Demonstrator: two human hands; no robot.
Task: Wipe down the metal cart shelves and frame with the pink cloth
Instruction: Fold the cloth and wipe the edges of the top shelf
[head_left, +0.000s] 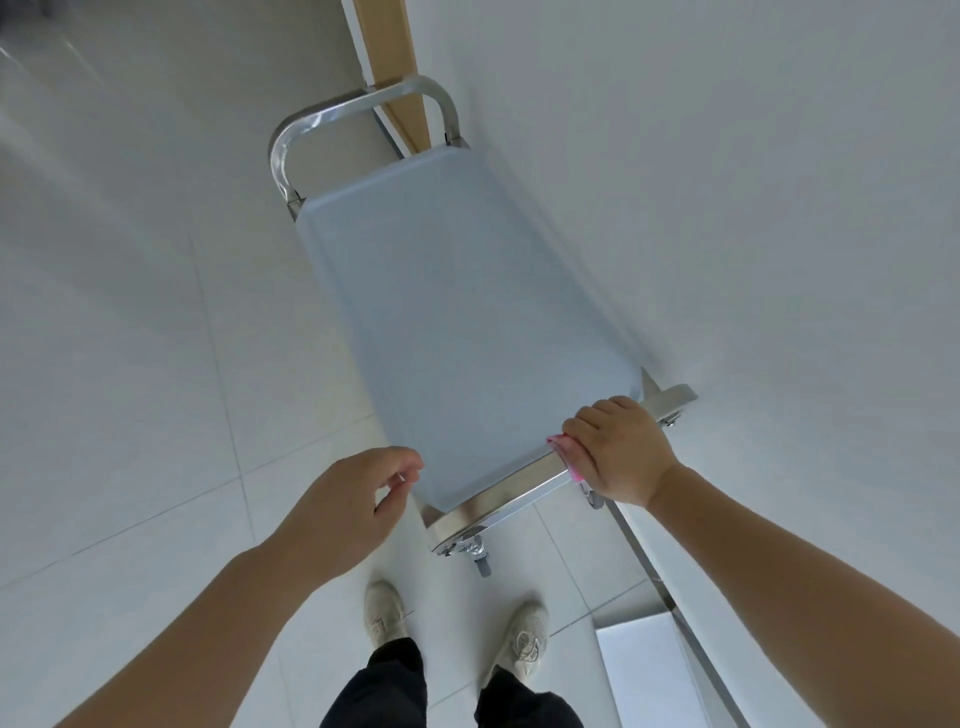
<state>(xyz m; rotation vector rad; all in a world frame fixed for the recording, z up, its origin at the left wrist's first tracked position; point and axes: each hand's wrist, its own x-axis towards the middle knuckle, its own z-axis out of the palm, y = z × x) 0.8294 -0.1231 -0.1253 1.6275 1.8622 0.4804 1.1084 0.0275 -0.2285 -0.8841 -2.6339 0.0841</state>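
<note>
A metal cart stands below me along a white wall, its flat grey top shelf (457, 322) running away from me. A shiny handle bar (519, 499) crosses the near end, and another handle (332, 114) arches over the far end. My right hand (618, 452) grips the near bar toward its right end, with the pink cloth (563, 452) wrapped under the fingers; only a pink edge shows. My left hand (353, 499) hovers just left of the shelf's near corner, fingers loosely curled, holding nothing.
The white wall (727, 208) runs close along the cart's right side. A wooden door frame (395, 67) stands behind the far handle. Pale floor tiles (130, 364) spread to the left. My feet (384, 613) are just before the cart's caster (480, 558).
</note>
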